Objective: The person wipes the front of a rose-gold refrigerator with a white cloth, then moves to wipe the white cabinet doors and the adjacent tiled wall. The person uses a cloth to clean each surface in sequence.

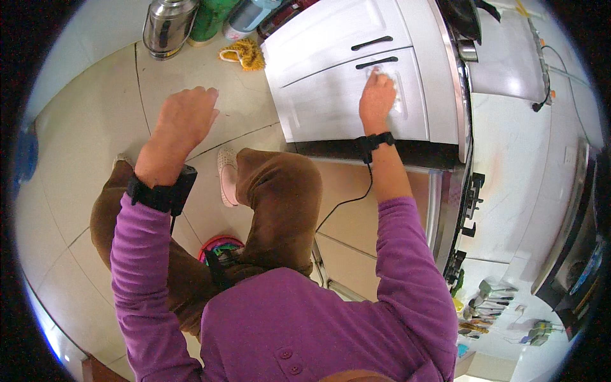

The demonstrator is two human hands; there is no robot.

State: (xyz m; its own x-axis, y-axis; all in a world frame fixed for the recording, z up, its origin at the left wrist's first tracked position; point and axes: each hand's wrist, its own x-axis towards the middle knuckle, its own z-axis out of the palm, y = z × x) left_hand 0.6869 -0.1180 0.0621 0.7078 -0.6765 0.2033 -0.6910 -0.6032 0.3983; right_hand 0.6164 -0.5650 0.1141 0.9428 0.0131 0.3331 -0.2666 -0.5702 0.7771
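Note:
My right hand [378, 98] is against the white cabinet door [329, 100], just below its black handle [377, 63]. Its fingers are bent, and something pale shows beside them on the door; whether the hand holds a cloth there I cannot tell. Over the tiled floor, to the left, hovers my left hand [186, 117], its fingers curled and pointing away from me, touching nothing visible. A second door with its own black handle [372, 43] adjoins the first. Each wrist wears a black strapped device, and a thin cable runs from the right one.
At the back stand a steel vacuum flask [169, 28], a green container [210, 19] and a blue-grey bottle [248, 18]. A yellow fluffy cloth [243, 54] lies on the floor near the cabinet. Right of the cabinet is a stove edge with black knobs or supports [472, 196]. Utensils [487, 305] are farther down.

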